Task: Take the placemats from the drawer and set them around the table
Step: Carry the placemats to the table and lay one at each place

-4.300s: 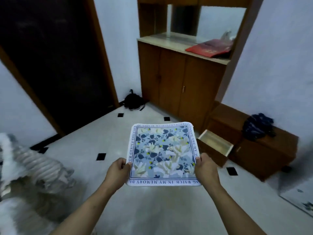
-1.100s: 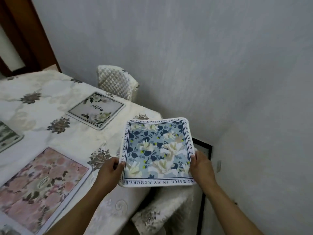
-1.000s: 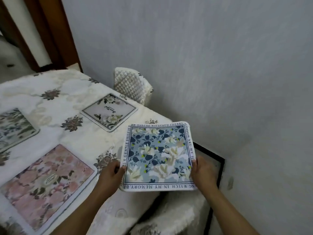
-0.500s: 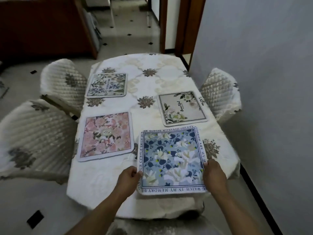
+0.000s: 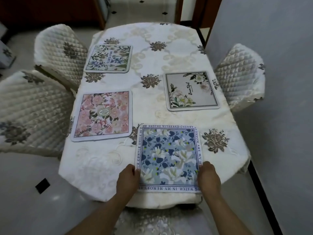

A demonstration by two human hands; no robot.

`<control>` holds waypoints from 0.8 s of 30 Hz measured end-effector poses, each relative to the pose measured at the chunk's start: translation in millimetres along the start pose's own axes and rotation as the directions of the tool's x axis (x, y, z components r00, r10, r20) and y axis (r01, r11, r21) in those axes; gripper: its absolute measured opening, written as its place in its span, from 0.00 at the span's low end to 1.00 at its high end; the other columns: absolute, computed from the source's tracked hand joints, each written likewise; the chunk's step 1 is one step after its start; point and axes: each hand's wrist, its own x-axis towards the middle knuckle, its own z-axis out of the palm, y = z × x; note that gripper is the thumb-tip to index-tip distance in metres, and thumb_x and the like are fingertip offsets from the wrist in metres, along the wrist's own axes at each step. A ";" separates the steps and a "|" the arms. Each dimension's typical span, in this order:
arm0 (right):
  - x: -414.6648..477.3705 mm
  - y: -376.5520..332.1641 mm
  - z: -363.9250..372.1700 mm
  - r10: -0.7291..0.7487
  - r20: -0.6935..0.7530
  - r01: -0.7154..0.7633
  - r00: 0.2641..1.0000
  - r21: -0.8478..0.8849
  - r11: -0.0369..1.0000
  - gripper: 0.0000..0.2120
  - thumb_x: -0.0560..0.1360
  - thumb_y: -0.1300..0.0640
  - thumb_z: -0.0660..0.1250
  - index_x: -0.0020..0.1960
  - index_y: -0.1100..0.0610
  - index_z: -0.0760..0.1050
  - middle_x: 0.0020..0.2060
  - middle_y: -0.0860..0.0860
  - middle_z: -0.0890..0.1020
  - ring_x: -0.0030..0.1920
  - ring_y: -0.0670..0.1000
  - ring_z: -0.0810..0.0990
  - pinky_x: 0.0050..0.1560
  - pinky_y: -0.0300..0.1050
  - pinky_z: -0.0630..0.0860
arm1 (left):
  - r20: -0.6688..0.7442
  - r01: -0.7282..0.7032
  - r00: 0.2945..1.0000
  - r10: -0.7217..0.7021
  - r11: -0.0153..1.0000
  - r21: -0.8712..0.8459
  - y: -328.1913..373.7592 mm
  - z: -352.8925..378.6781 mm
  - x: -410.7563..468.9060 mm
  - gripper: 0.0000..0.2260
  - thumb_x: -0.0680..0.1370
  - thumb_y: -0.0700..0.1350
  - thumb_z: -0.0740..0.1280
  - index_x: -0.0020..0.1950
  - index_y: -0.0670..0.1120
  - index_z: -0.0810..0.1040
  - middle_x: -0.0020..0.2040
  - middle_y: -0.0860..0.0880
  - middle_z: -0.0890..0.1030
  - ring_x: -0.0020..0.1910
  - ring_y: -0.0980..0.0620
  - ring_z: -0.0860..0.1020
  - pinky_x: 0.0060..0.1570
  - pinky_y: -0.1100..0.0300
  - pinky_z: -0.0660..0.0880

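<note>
A blue floral placemat [image 5: 169, 156] with a lettered border lies over the near end of the table [image 5: 152, 99]. My left hand [image 5: 127, 179] grips its near left corner and my right hand [image 5: 209, 178] grips its near right corner. Three other placemats lie flat on the white cloth: a pink floral one [image 5: 102, 115] at the left, a green and white one [image 5: 108, 58] at the far left, and a cream one [image 5: 192, 90] with white flowers at the right.
Quilted cream chairs stand at the left [image 5: 30, 112], far left [image 5: 59, 51] and right [image 5: 240, 73], and one seat [image 5: 160, 221] sits below my arms. A grey wall [image 5: 279, 82] runs along the right. A doorway [image 5: 191, 9] opens beyond the table.
I carried the blue placemat from the cabinet area to the table's near end. In the last half second it came lower and closer to the near edge of the cloth.
</note>
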 end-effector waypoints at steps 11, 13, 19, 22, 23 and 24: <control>14.0 11.3 4.2 -0.269 -0.245 0.269 0.931 -0.033 0.962 0.18 0.74 0.54 0.65 0.60 0.64 0.74 0.55 0.65 0.77 0.53 0.65 0.75 0.50 0.57 0.72 | -0.278 -0.148 0.933 0.227 0.949 0.278 14.3 33.3 -19.9 0.15 0.75 0.45 0.68 0.58 0.38 0.73 0.54 0.36 0.77 0.51 0.36 0.74 0.47 0.46 0.74; 5.0 -4.4 13.6 -0.418 -0.208 0.417 0.884 -0.052 0.908 0.24 0.77 0.51 0.60 0.69 0.62 0.69 0.66 0.64 0.72 0.66 0.64 0.70 0.63 0.58 0.67 | -0.254 -0.315 0.884 0.393 0.901 0.298 27.8 52.7 -21.6 0.20 0.77 0.47 0.64 0.65 0.38 0.72 0.64 0.35 0.74 0.61 0.36 0.72 0.59 0.42 0.72; -21.7 -36.7 62.7 -0.641 0.147 0.657 0.753 -0.123 0.744 0.29 0.79 0.51 0.56 0.78 0.58 0.57 0.77 0.56 0.56 0.78 0.58 0.55 0.74 0.59 0.50 | 0.110 -0.554 0.819 0.563 0.730 0.400 39.6 99.3 -17.4 0.25 0.81 0.49 0.54 0.75 0.37 0.64 0.76 0.37 0.64 0.77 0.39 0.58 0.74 0.45 0.56; -13.2 -10.9 61.2 -0.643 0.177 0.665 0.745 -0.137 0.734 0.30 0.81 0.43 0.51 0.79 0.56 0.53 0.79 0.55 0.56 0.79 0.54 0.48 0.76 0.58 0.50 | 0.144 -0.556 0.818 0.557 0.702 0.444 17.7 85.0 -8.1 0.26 0.83 0.52 0.50 0.78 0.41 0.58 0.79 0.43 0.58 0.79 0.45 0.52 0.76 0.48 0.51; -9.4 -0.4 57.1 -0.631 0.176 0.654 0.755 -0.143 0.743 0.32 0.81 0.41 0.51 0.79 0.56 0.51 0.79 0.54 0.55 0.79 0.53 0.47 0.77 0.57 0.50 | 0.134 -0.533 0.833 0.536 0.717 0.448 9.1 76.7 -5.9 0.27 0.83 0.53 0.49 0.79 0.42 0.56 0.80 0.44 0.56 0.79 0.47 0.51 0.77 0.50 0.50; -6.4 10.3 51.9 -0.614 0.172 0.637 0.770 -0.147 0.757 0.33 0.80 0.40 0.51 0.79 0.55 0.51 0.79 0.54 0.54 0.79 0.53 0.48 0.77 0.57 0.50 | 0.123 -0.506 0.852 0.509 0.739 0.445 -0.8 67.3 -5.3 0.27 0.83 0.54 0.49 0.79 0.43 0.55 0.80 0.45 0.55 0.79 0.48 0.51 0.77 0.51 0.49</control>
